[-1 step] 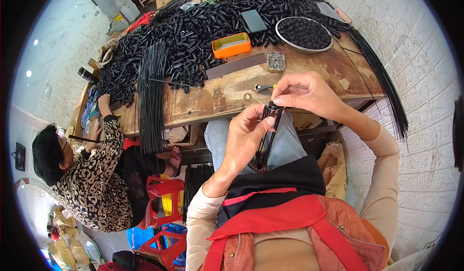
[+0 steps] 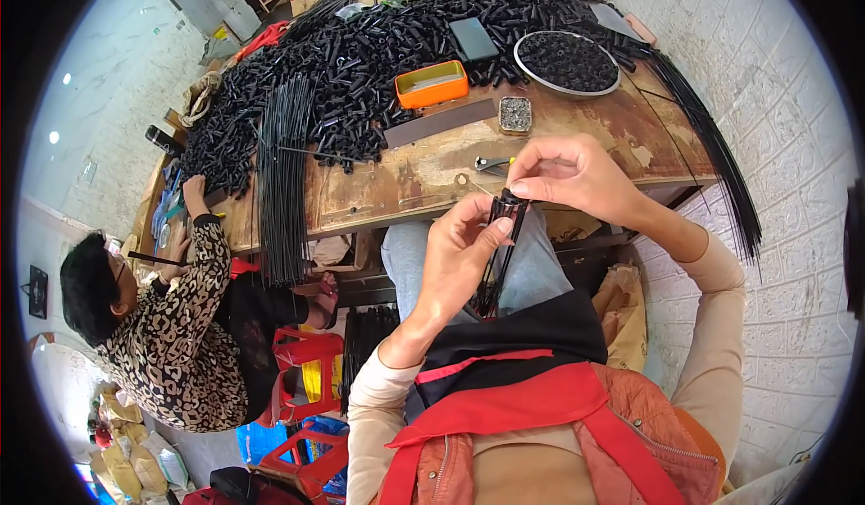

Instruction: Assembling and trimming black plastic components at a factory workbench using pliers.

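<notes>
Over my lap, my left hand (image 2: pixel 464 253) is closed around a bundle of thin black rods (image 2: pixel 495 280), just below a black round hub (image 2: pixel 512 198). The rods hang down from the hub and look like umbrella ribs. My right hand (image 2: pixel 577 176) pinches at the hub's top; whatever tiny piece sits between thumb and fingertip is too small to make out. A fine pale wire (image 2: pixel 482 187) sticks out beside the hub. Just beyond my hands, pliers (image 2: pixel 493 163) with a yellow handle lie on the wooden table (image 2: pixel 396 185), near a small ring (image 2: pixel 461 180).
A heap of short black tubes (image 2: pixel 360 63) covers the far table. An orange box (image 2: pixel 432 98), a tin of small metal bits (image 2: pixel 514 116) and a round tray (image 2: pixel 577 93) stand nearer. Long black rods (image 2: pixel 284 172) overhang the edge. A co-worker (image 2: pixel 171 343) sits left, near red stools (image 2: pixel 306 361).
</notes>
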### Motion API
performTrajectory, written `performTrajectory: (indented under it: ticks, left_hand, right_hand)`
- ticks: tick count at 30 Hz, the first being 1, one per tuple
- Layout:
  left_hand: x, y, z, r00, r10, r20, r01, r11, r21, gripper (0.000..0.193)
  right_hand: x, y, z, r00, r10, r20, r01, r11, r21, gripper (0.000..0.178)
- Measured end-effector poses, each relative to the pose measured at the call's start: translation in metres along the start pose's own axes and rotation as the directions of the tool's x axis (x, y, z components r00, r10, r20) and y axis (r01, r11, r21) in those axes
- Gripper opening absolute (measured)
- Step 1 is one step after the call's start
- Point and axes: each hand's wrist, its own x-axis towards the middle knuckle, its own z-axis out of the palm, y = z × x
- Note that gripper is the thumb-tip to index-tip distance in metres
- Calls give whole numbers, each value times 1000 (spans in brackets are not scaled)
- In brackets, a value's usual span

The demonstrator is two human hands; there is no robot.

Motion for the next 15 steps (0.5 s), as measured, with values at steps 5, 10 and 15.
performTrajectory:
  ticks: [5,10,15]
  left_hand:
    - [-3,-2,10,995,57,-76,-62,995,-75,12]
    - [-1,-5,13,999,34,-26,-37,992,-118,10]
    - [5,-4,9,998,-54,43,64,951,-302,14]
  right_hand:
    - [-5,1,8,990,-135,-45,133,990,-50,13]
    - [-14,19,5,917,-397,-35,388,909,-153,22]
    - [-24,27,-3,896,-425,-127,398,897,-193,26]
